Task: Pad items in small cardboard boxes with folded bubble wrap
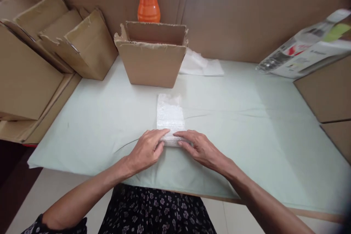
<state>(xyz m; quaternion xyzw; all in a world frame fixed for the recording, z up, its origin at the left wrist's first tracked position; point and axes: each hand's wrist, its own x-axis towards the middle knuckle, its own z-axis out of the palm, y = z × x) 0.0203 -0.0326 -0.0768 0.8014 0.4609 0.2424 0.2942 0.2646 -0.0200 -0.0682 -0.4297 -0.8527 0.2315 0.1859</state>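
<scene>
A strip of white bubble wrap (170, 113) lies on the pale green cloth, its far part flat and its near end folded into a thick roll. My left hand (149, 146) grips the left end of that roll, thumb on the near side and fingers over the top. At the right end, my right hand (196, 146) holds it the same way. Whatever is inside the roll, if anything, is hidden. Just beyond the strip stands an open cardboard box (153, 62); its inside bottom is out of sight.
An orange bottle (148, 2) stands behind the box, with crumpled white wrap (201, 64) beside it. Several cardboard boxes (90, 44) crowd the left side. Plastic packaging (298, 51) leans at the right by more cardboard (326, 87). Green cloth (246, 146) covers the table.
</scene>
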